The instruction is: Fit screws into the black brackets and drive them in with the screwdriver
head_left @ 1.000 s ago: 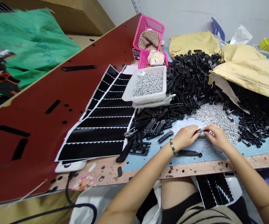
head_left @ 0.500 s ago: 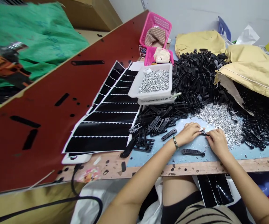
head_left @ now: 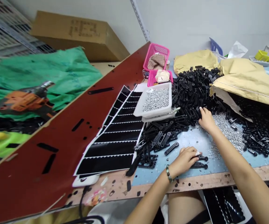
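Observation:
My left hand (head_left: pixel 187 160) lies low over the blue mat (head_left: pixel 158 177), its fingers closed on a slim black plastic arm (head_left: pixel 202 158). Part of that arm is hidden beneath the fingers. A second black arm (head_left: pixel 198 165) lies just below, close to the thumb. Farther up, my right hand (head_left: pixel 206 119) reaches to the edge of a heap of black plastic parts (head_left: pixel 190 90). Its thumb and fingers look apart, and I see nothing between them. Beside its wrist spreads a pile of small silver metal pins (head_left: pixel 228 130).
A white tub of silver pins (head_left: pixel 156 99) stands left of the heap, with pink baskets (head_left: pixel 156 51) behind it. Sheets of black stickers (head_left: pixel 108 149) lie along a red-brown board (head_left: pixel 66 149). At right, a yellow sack (head_left: pixel 248 81) opens over more black parts.
My hands have parted. The right one moved up to the heap; the left moved down with the black arm beside the one lying on the mat. The camera view has tilted upward.

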Motion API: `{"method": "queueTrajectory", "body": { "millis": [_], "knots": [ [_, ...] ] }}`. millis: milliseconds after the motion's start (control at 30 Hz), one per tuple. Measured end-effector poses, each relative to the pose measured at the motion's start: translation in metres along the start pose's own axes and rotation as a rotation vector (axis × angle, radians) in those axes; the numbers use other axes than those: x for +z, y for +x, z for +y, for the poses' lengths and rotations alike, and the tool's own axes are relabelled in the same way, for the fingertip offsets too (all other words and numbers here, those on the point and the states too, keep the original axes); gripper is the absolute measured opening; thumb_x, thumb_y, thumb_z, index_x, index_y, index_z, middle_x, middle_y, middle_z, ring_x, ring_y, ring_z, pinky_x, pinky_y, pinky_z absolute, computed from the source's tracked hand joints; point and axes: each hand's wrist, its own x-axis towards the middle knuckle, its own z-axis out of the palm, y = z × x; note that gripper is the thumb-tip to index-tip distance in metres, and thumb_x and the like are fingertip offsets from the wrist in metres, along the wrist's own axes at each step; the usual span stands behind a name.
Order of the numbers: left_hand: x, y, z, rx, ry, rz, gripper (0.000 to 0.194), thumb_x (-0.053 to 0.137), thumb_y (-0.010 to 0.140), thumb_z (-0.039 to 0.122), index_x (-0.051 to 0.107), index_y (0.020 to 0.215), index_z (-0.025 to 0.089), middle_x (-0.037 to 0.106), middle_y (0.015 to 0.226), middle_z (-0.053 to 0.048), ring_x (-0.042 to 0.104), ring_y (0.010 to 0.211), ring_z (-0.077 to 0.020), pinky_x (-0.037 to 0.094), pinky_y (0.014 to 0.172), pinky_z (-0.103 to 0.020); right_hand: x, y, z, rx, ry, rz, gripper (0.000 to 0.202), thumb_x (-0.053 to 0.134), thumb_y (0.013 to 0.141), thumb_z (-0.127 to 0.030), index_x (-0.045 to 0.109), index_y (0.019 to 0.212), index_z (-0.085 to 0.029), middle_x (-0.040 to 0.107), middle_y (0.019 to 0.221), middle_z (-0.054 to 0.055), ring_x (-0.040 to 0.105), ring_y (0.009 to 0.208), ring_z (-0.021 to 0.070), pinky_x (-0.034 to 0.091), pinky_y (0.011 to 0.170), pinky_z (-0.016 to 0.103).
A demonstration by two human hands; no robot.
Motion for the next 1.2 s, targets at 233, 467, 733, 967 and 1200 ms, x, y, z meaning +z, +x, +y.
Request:
{"method": "queueTrajectory", "body": {
  "millis": [233,467,733,967,1200],
  "knots": [
    [-0.027,0.007,-0.002,-0.009,-0.170,0.258,0.035,0.049,0.093,0.030,0.054,0.127,0.022,0.059,0.119,-0.008,0.056,0.112,-0.0203,0.044,0.099,-0.035,-0.018,-0.021,0.034,0.005,0.135,0.014,0.028,0.063,0.075,-0.012,0.064,0.102,-0.020,0.065,0.105,0.009,0.053,0.105,0.0261,0.042,0.096,0.043],
    [-0.019,0.095,0.021,0.116,-0.134,0.449,0.053,0.057,0.087,0.024,0.040,0.137,0.021,0.050,0.131,-0.011,0.048,0.124,-0.0248,0.040,0.105,-0.042,-0.030,-0.041,0.040,0.168,0.296,0.172,0.034,0.053,0.085,-0.045,0.056,0.105,-0.018,0.061,0.074,0.001,0.058,0.063,0.0168,0.049,0.062,0.031],
    [-0.016,0.135,0.017,0.007,-0.250,0.440,0.027,0.042,0.092,0.018,0.047,0.118,0.018,0.063,0.101,-0.008,0.061,0.095,-0.0213,0.048,0.086,-0.037,-0.086,-0.072,0.071,0.189,0.088,0.298,0.027,0.047,0.090,-0.037,0.065,0.095,-0.019,0.057,0.102,0.011,0.055,0.098,0.0243,0.046,0.086,0.039],
    [-0.017,0.097,0.019,-0.033,-0.259,0.401,0.012,0.046,0.091,0.028,0.053,0.093,0.019,0.061,0.090,-0.004,0.059,0.088,-0.0195,0.046,0.080,-0.032,-0.093,-0.094,0.071,0.103,0.081,0.177,0.020,0.051,0.089,-0.027,0.069,0.098,-0.021,0.057,0.094,0.008,0.057,0.087,0.0215,0.048,0.080,0.037],
    [-0.018,0.073,0.030,-0.035,-0.195,0.351,0.020,0.051,0.090,0.035,0.054,0.101,0.019,0.061,0.088,-0.003,0.058,0.080,-0.0187,0.046,0.075,-0.031,-0.077,-0.088,0.005,-0.170,0.204,-0.120,0.024,0.050,0.091,-0.022,0.069,0.105,-0.025,0.058,0.089,0.005,0.058,0.084,0.0184,0.051,0.077,0.034]
  ]
}}
